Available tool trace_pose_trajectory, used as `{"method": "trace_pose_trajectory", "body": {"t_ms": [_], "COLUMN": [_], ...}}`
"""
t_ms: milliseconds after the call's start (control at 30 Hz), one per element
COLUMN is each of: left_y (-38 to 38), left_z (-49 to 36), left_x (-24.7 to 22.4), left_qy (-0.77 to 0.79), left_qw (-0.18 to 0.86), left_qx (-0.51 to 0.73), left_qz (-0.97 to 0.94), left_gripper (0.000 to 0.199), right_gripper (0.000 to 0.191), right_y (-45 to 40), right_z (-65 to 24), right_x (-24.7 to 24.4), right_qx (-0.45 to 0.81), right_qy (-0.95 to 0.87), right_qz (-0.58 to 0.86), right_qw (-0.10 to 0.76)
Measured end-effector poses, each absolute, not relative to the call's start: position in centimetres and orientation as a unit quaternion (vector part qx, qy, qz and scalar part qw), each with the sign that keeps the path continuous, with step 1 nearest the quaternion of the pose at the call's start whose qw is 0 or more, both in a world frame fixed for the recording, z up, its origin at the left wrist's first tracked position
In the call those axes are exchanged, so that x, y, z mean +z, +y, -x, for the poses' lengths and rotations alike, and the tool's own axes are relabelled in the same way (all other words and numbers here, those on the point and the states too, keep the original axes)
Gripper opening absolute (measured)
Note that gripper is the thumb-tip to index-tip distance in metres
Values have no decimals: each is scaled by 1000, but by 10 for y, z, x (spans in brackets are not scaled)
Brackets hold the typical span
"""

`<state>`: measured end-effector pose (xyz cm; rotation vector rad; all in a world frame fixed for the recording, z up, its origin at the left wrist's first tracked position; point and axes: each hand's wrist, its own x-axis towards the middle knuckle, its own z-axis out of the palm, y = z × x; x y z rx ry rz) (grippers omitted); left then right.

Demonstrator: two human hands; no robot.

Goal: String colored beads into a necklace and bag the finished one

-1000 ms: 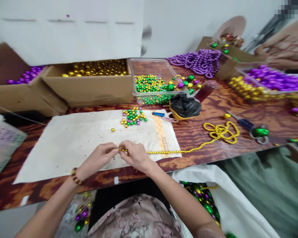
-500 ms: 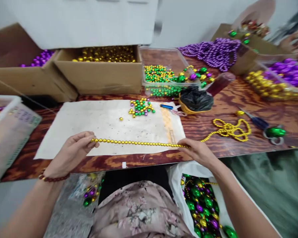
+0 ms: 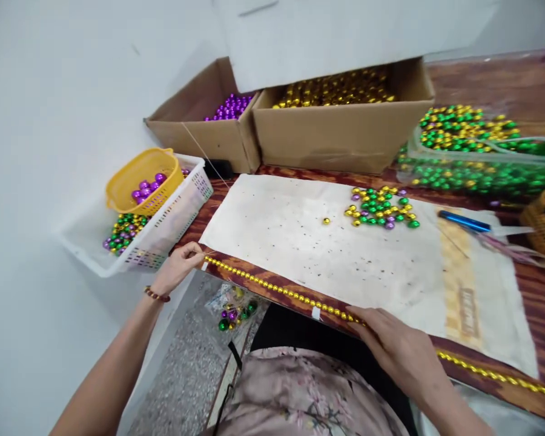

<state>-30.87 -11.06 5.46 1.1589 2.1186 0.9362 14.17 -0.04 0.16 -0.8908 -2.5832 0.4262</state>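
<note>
A string of gold beads (image 3: 277, 289) runs taut along the table's front edge, beside two small white marks. My left hand (image 3: 185, 261) pinches the string's left end near one mark. Resting over the beads to the right of the other mark, my right hand (image 3: 397, 345) has its fingers closed on the string, which continues past the hand to the right. Behind the string lies a white cloth (image 3: 290, 224) with a loose cluster of gold, green and purple beads (image 3: 381, 208) and one separate gold bead (image 3: 326, 221).
Cardboard boxes of purple (image 3: 231, 108) and gold beads (image 3: 336, 91) stand at the back. A white basket (image 3: 163, 227) holding a yellow basket (image 3: 145, 163) is at left. A clear tray (image 3: 490, 163) and a blue tool (image 3: 464, 221) are at right.
The view has turned left. Both hands have brought the bead string from over the cloth down to the table's front edge, and they are farther apart.
</note>
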Motion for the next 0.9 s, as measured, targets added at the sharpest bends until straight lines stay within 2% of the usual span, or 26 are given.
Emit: {"method": "trace_pose_trajectory", "body": {"t_ms": [233, 467, 700, 900], "left_y": [-134, -136, -138, -139], "left_z": [323, 325, 331, 340], "left_x": [19, 11, 11, 8], "left_qy": [810, 826, 807, 779], "left_qw": [178, 171, 179, 153], "left_qx": [246, 131, 138, 157], "left_qz": [-502, -521, -545, -588], "left_gripper": [36, 25, 29, 32], "right_gripper": [42, 41, 32, 29], "right_y": [-6, -6, -6, -11], "right_z": [-121, -127, -126, -120], "right_x": [-7, -10, -17, -1], "right_qx": [127, 162, 202, 170], "right_qy": [-928, -925, -920, -932], "right_qz": [303, 294, 302, 314], "right_qw": [176, 180, 148, 56]}}
